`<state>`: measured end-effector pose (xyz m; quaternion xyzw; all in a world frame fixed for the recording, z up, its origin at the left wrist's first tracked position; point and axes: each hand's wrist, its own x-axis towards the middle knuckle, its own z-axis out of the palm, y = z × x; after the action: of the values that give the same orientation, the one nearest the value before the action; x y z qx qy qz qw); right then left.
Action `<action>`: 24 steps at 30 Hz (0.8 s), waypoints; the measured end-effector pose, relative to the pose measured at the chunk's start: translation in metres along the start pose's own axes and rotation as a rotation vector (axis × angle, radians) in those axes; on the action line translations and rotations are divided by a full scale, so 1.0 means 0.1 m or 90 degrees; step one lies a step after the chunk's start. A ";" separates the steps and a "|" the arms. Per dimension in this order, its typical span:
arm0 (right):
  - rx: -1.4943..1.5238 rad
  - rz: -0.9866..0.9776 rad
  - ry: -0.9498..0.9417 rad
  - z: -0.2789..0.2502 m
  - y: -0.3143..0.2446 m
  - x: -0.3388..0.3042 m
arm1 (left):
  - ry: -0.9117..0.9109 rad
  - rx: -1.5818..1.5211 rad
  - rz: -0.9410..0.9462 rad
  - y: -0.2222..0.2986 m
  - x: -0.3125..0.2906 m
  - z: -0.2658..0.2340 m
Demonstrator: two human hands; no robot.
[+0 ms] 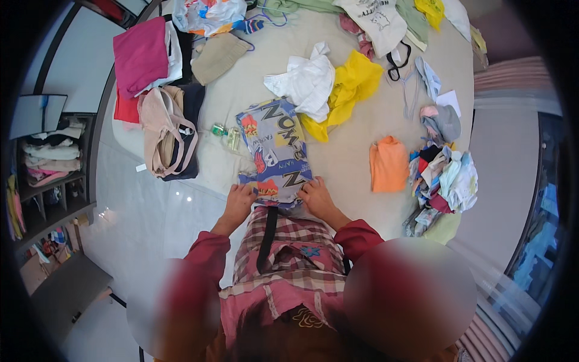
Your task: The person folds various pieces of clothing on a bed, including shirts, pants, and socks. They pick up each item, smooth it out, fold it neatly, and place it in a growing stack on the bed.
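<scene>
A blue-grey garment (276, 142) with bold printed lettering and red and yellow patches lies folded into a long rectangle on the bed, right in front of me. My left hand (243, 198) holds its near left corner, fingers curled over the edge. At the near right corner, my right hand (317, 196) pinches the cloth. The garment's near edge hangs close to my plaid apron (301, 250). Just beyond it lie a crumpled white garment (310, 78) and a bright yellow cloth (356, 84). Both thumbs are partly hidden.
Left on the bed (223, 99) are stacked folded clothes (142, 54), a pink strappy garment (169, 133) and small clear bottles (233, 139). An orange folded cloth (388, 164) and a heap of small clothes (445, 178) lie right. Open shelves (57, 181) stand far left.
</scene>
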<state>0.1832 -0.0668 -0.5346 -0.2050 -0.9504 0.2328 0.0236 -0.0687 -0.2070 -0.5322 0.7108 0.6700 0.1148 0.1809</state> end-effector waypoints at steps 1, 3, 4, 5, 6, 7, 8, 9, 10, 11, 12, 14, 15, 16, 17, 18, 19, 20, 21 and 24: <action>-0.006 0.008 -0.002 0.02 0.00 0.00 | 0.007 -0.011 0.035 0.04 0.13 -0.15; -0.018 0.020 -0.011 0.07 0.02 -0.04 | 0.022 -0.036 0.100 0.18 0.42 -0.38; -0.019 0.020 0.004 0.10 0.03 -0.06 | -0.003 -0.025 0.149 0.24 0.56 -0.37; -0.019 0.019 0.018 0.14 0.03 -0.07 | -0.028 -0.014 0.198 0.30 0.69 -0.35; -0.020 0.017 0.031 0.16 0.03 -0.08 | -0.052 -0.004 0.245 0.37 0.81 -0.33; -0.021 0.024 0.034 0.18 0.03 -0.10 | -0.018 -0.010 0.259 0.44 0.94 -0.29; -0.022 0.031 0.037 0.21 0.03 -0.10 | 0.017 -0.016 0.273 0.50 1.07 -0.26; -0.025 0.036 0.038 0.21 0.04 -0.10 | 0.053 -0.023 0.284 0.53 1.17 -0.24; -0.015 0.039 0.022 0.20 0.03 -0.10 | 0.100 -0.056 0.188 0.47 1.23 -0.22; -0.006 0.041 0.006 0.17 0.03 -0.10 | 0.146 -0.087 0.090 0.38 1.27 -0.22; 0.001 0.042 -0.009 0.14 0.02 -0.09 | 0.195 -0.117 -0.008 0.31 1.26 -0.23; -0.001 0.054 0.003 0.20 0.06 -0.15 | 0.218 -0.189 -0.105 0.10 1.15 -0.19; 0.000 0.052 0.008 0.21 0.07 -0.16 | 0.233 -0.220 -0.161 0.03 1.06 -0.16; 0.012 0.047 -0.011 0.16 0.06 -0.12 | 0.179 -0.219 -0.102 0.00 0.95 -0.07; 0.024 0.040 -0.032 0.09 0.04 -0.10 | 0.125 -0.217 -0.044 0.00 0.83 0.03; 0.035 0.035 -0.050 0.02 0.04 -0.05 | 0.072 -0.214 0.015 -0.01 0.74 0.08; 0.055 0.029 -0.058 -0.01 0.05 -0.01 | 0.004 -0.136 0.063 0.07 0.71 0.07; 0.075 0.022 -0.066 -0.05 0.07 0.03 | -0.015 -0.102 0.080 0.09 0.69 0.09; 0.096 0.013 -0.078 -0.11 0.06 0.08 | -0.034 -0.069 0.093 0.08 0.66 0.15; 0.082 -0.038 -0.154 -0.31 0.19 0.42 | -0.088 -0.094 0.074 -0.08 0.73 0.31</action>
<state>0.1565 -0.0211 -0.5178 -0.1453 -0.9349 0.3158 -0.0710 -0.0575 -0.1371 -0.5692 0.7392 0.6034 0.1249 0.2717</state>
